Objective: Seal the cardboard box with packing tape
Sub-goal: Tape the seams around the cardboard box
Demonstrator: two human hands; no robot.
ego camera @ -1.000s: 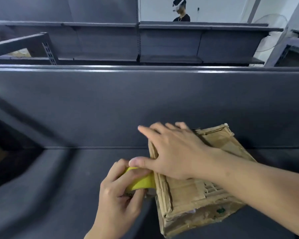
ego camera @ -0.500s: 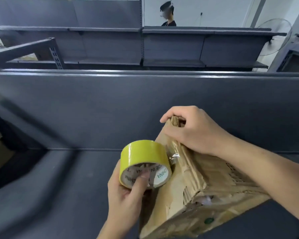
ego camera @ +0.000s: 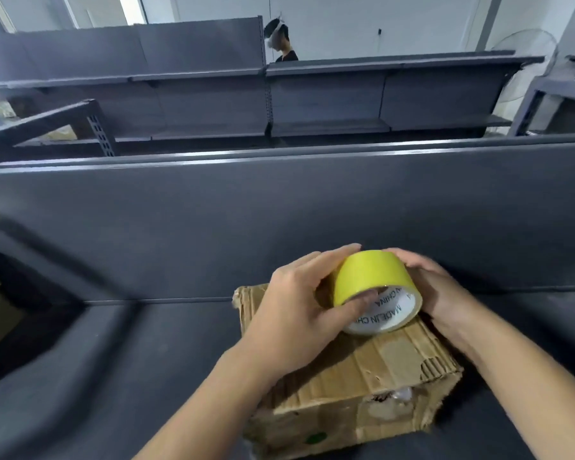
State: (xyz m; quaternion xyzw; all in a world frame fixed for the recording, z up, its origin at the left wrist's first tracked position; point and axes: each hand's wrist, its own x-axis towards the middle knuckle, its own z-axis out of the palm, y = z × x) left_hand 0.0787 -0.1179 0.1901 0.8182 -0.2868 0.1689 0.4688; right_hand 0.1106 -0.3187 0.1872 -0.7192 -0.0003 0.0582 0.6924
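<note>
A worn brown cardboard box (ego camera: 356, 386) lies on the dark grey shelf (ego camera: 130, 360), its top face up and its near right corner torn. On top of the box sits a roll of yellow packing tape (ego camera: 372, 283) with a white core. My left hand (ego camera: 299, 310) grips the roll from the left, thumb inside the core. My right hand (ego camera: 435, 287) cups the roll from the right, fingers curved against its far side.
The shelf's back panel (ego camera: 279, 220) rises right behind the box. More grey shelving (ego camera: 346, 94) stands beyond it, with a person (ego camera: 281, 41) behind that. A dark gap (ego camera: 17, 313) opens at the left of the shelf.
The box has been turned and laid flat on the shelf. My left hand brought the tape roll onto its top. My right hand let go of the box edge and now cups the roll.
</note>
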